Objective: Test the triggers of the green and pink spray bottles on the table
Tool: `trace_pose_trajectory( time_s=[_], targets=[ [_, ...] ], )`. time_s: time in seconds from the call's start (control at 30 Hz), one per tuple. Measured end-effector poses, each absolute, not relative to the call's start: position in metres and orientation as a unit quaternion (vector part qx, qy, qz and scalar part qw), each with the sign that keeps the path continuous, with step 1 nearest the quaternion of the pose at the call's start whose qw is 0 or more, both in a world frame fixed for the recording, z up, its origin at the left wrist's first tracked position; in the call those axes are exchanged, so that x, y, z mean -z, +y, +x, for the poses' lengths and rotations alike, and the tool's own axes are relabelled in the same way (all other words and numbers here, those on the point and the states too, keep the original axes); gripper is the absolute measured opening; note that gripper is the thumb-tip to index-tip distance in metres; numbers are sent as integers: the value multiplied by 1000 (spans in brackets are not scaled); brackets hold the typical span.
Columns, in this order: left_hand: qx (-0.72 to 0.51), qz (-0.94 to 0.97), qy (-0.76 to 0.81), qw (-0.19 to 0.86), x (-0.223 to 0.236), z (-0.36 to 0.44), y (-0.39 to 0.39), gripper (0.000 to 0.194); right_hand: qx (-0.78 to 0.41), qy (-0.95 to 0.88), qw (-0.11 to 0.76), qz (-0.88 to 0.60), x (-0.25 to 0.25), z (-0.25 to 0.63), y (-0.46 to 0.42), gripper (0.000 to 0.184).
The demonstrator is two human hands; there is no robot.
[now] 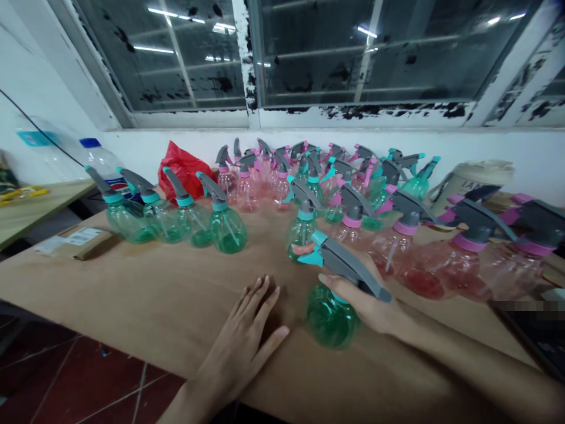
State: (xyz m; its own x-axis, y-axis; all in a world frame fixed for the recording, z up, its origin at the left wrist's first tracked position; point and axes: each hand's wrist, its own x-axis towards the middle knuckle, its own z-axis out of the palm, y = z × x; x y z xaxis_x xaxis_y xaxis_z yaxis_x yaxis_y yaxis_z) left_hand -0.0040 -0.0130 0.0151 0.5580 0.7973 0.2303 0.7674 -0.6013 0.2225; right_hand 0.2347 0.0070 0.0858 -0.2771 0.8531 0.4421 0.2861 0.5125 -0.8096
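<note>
My right hand point(362, 297) grips a green spray bottle point(329, 321) by its neck, just under the grey and turquoise spray head. The bottle's lower part is slightly blurred and tilted a little. To its left, my left hand point(247, 330) lies over the brown table point(145, 288) with fingers stretched out and nothing in them. Behind the held bottle stands another green spray bottle point(300, 232), partly covered by it. A row of pink spray bottles point(424, 277) runs to the right, and several green spray bottles point(227, 232) stand in a row at the left.
Many more pink and green spray bottles point(249, 191) crowd the back by the wall. A red plastic bag point(185, 168), a flat cardboard packet point(92, 244) and a large plastic bottle point(101, 162) are at the left. A beige bag point(479, 176) stands back right; a dark flat object point(529, 335) lies right.
</note>
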Motion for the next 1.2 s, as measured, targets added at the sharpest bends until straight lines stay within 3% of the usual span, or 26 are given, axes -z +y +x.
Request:
trace_pose_trajectory(
  time_s=[0.6, 0.8, 1.03, 1.2],
  targets=[
    [-179, 884, 424, -81, 0, 19, -6, 53, -348, -743, 475, -320, -92, 244, 12, 38],
    [-189, 883, 423, -80, -1, 22, -6, 53, -330, -753, 469, -322, -93, 243, 13, 36],
    [-184, 887, 413, -89, 0, 19, -4, 52, -328, -735, 485, -342, -98, 239, 13, 16],
    [-184, 889, 408, -96, 2, 18, -2, 52, -290, -741, 495, -349, -97, 239, 14, 22]
  ],
)
